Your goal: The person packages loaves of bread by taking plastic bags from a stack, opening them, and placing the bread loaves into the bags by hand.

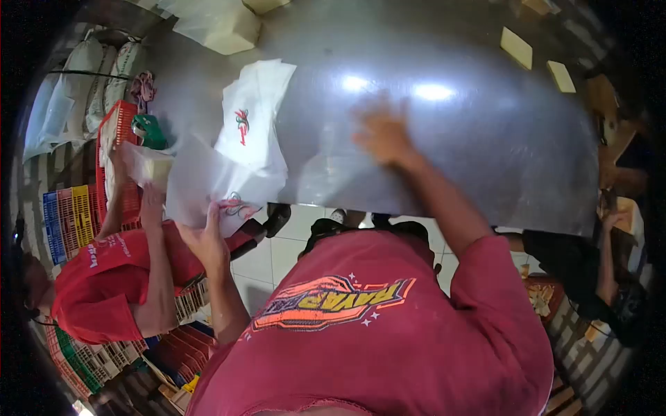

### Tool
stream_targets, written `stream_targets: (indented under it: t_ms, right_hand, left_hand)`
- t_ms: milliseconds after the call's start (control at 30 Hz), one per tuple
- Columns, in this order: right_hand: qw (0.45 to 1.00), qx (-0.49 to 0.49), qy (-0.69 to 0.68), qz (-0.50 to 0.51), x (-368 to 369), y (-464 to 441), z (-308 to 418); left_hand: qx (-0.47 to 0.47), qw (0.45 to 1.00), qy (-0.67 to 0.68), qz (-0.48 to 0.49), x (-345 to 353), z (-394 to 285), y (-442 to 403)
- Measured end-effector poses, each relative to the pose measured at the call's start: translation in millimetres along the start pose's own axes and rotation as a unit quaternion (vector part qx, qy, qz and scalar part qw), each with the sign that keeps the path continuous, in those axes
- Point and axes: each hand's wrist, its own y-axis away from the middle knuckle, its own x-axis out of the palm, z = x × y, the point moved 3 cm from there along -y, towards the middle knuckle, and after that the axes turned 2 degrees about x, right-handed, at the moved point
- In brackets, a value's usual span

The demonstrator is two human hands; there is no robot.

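My left hand (208, 243), at the table's near left edge, is closed on a thin translucent plastic bag (198, 166) with a red and green print near its lower end. Beside this bag, a fanned stack of white printed plastic bags (260, 104) lies on the metal table (326, 139). My right hand (385, 132) is over the bare metal right of the stack, its fingers spread and blurred by motion. Nothing shows in it. I cannot tell whether it touches the surface.
Two pale yellow blocks (517, 48) lie at the table's far right. A plastic-wrapped block (225, 31) is at the far left. A co-worker in red (111, 277) holds a bagged block (156, 166) near a red crate (118, 132). Another person (576, 260) stands right.
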Motion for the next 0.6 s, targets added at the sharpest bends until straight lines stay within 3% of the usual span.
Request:
stream_targets:
  t_ms: [33,100,200,233,267,300,367,400,433,500,567,600]
  right_hand:
    - [0.975,0.077,0.194,-0.075,-37,10,-13]
    - [0.936,0.316,0.142,-0.069,-60,34,-46]
    - [0.958,0.161,0.226,-0.074,-6,107,15]
    - [0.977,0.041,0.181,0.104,3,127,61]
    - [0.991,-0.060,0.011,0.121,27,151,95]
    - [0.947,-0.037,-0.049,0.316,13,157,136]
    - [0.896,0.064,-0.356,0.257,8,157,163]
    - [0.970,0.030,-0.234,0.066,-13,154,185]
    - [0.987,-0.007,-0.096,-0.127,-43,153,211]
    - [0.981,-0.069,-0.043,-0.175,-84,147,253]
    - [0.987,-0.110,-0.042,-0.106,-86,153,266]
    - [0.983,-0.116,-0.034,-0.139,-91,158,273]
  left_hand:
    - [-0.005,1.000,-0.006,0.004,1,4,2]
    - [-0.029,0.999,0.005,0.029,-5,17,3]
    - [-0.065,0.992,0.055,0.091,-19,50,8]
    - [-0.052,0.991,0.059,0.107,-18,48,12]
    - [-0.055,0.987,0.045,0.142,-17,42,16]
    - [-0.058,0.982,0.028,0.176,-18,40,20]
    - [-0.084,0.950,0.072,0.292,-20,67,29]
    - [0.005,0.940,0.016,0.340,-19,63,33]
    - [0.094,0.918,-0.039,0.384,-15,55,38]
    - [0.212,0.873,-0.008,0.438,-8,46,50]
    - [0.181,0.857,0.006,0.483,-5,48,66]
    - [0.184,0.868,0.052,0.459,-7,43,71]
